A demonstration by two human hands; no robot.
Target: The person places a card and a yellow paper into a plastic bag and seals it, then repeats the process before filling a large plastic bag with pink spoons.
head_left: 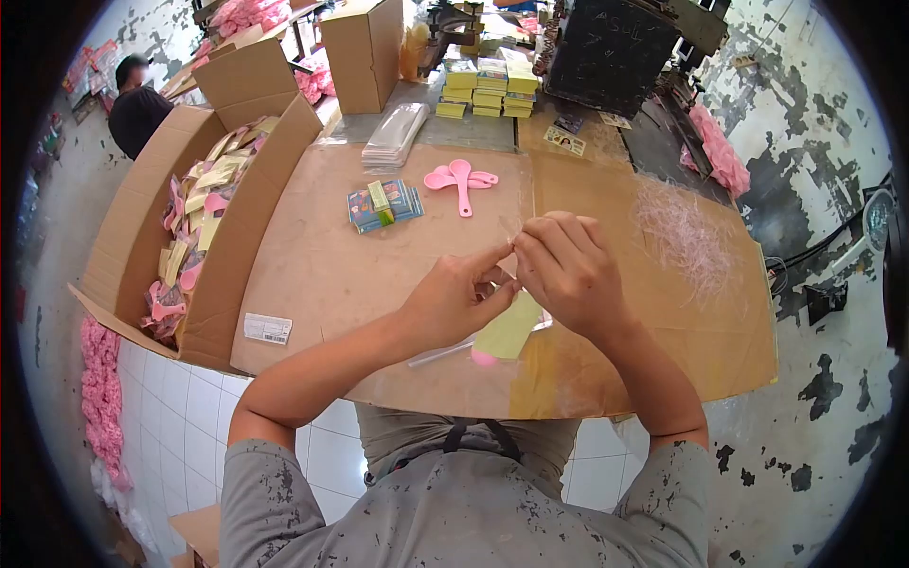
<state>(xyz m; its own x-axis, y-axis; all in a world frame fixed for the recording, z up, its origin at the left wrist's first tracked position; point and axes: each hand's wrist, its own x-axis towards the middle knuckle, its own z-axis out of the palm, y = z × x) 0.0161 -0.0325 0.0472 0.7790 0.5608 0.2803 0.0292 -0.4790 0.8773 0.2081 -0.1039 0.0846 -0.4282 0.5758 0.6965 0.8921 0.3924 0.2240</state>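
Observation:
My left hand (pixel 464 295) and my right hand (pixel 568 270) meet over the middle of the cardboard-covered table, fingertips pinched close together. Between them is the top of a clear plastic bag, mostly hidden by my fingers; a small whitish bit shows at the fingertips. Below my hands, a pale yellow-green card (pixel 507 331) shows in the bag, and the round pink end of a spoon (pixel 484 359) peeks out under it. Farther forward lie several loose pink measuring spoons (pixel 461 180), left of which rests a stack of blue printed cards (pixel 360 210) with a yellow-green band.
An open carton (pixel 248 204) full of bagged spoons stands at left. Flat clear bags (pixel 396 133) and stacked yellow card packs (pixel 490 87) sit at the back. Thin clear strips (pixel 686 227) are heaped at right. A white label (pixel 268 328) lies front left. Another person (pixel 140 112) is far left.

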